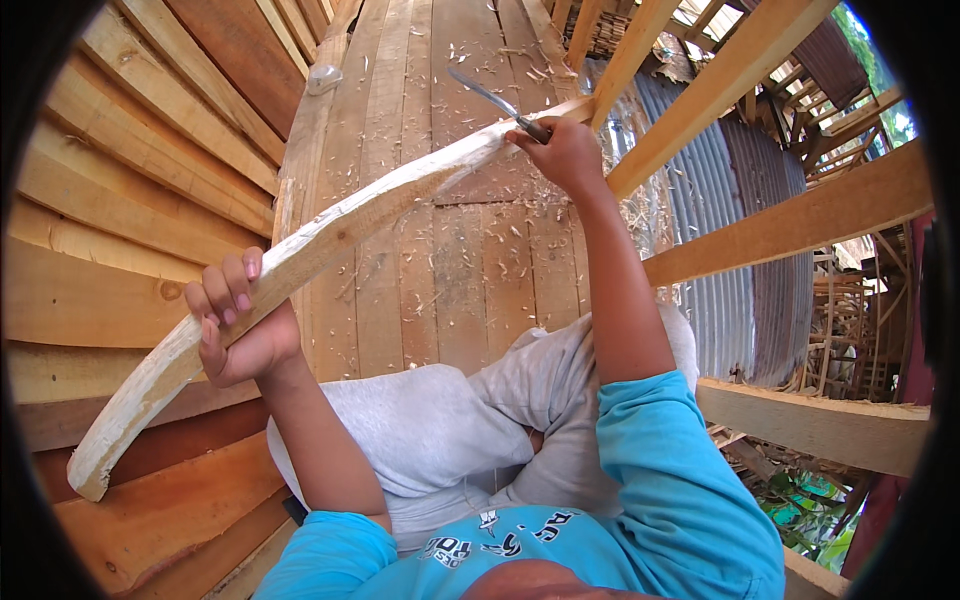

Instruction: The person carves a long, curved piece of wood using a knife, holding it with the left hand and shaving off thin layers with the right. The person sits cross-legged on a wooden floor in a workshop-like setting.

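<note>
A long squared wooden pole (340,225), pale and freshly shaved along its upper face, runs slantwise from the lower left to the upper right. My left hand (240,315) is wrapped round its lower half, thumb on the near side and fingers over the top. Near the pole's far end, my right hand (566,152) is closed on the dark handle of a knife (488,94). Its narrow, slightly curved blade points up and left, beyond the pole. The handle lies close against the wood; whether the blade touches it I cannot tell.
Curled wood shavings (455,275) are strewn over the plank floor (380,320). A plank wall (90,290) rises at the left. At the right stand wooden rails (790,235), with corrugated metal sheets (735,190) beyond them. A small clear plastic item (324,79) lies by the left wall.
</note>
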